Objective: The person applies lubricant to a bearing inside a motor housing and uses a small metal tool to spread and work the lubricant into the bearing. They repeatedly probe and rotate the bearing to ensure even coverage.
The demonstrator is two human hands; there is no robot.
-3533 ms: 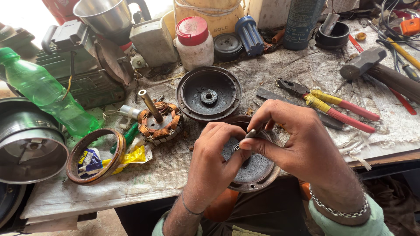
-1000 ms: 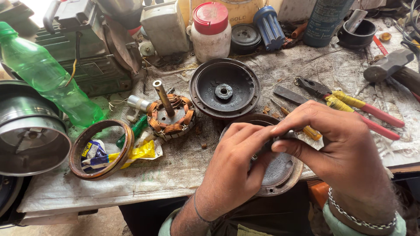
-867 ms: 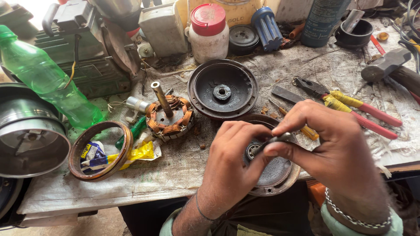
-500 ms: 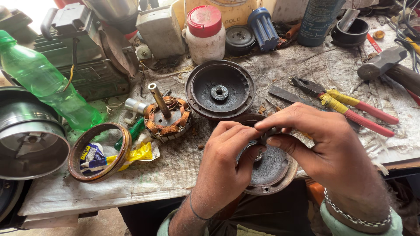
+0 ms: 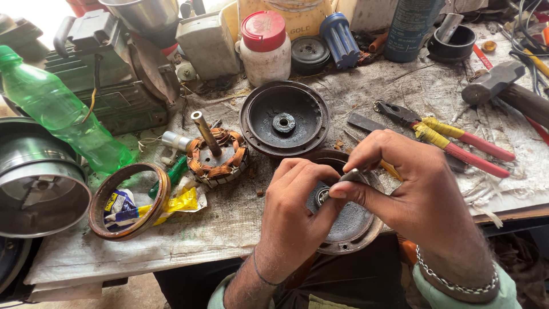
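1. Two bare hands meet over a round dark motor cover (image 5: 350, 229) that lies at the near edge of the workbench (image 5: 229, 220), partly overhanging it toward the person.
2. The left hand (image 5: 294, 214) rests on the cover's left side, fingers curled close around the hub at its centre; whether they actually pinch anything cannot be told.
3. The right hand (image 5: 420, 197) is closed in a pinch: thumb and forefinger grip a small grey metal tool (image 5: 350, 175) whose tip points down at the hub.
4. Just beyond, a second black round cover (image 5: 284, 118) lies open side up, with a copper-wound stator (image 5: 216, 159) and its upright shaft to its left.
5. Left of that sit a rusty ring (image 5: 129, 201) around crumpled wrappers and a green plastic bottle (image 5: 63, 117) lying tilted.
6. To the right lie pliers (image 5: 443, 136) with red and yellow handles and, farther out, a hammer (image 5: 506, 86).
7. At the back stands a white jar (image 5: 264, 48) with a red lid.
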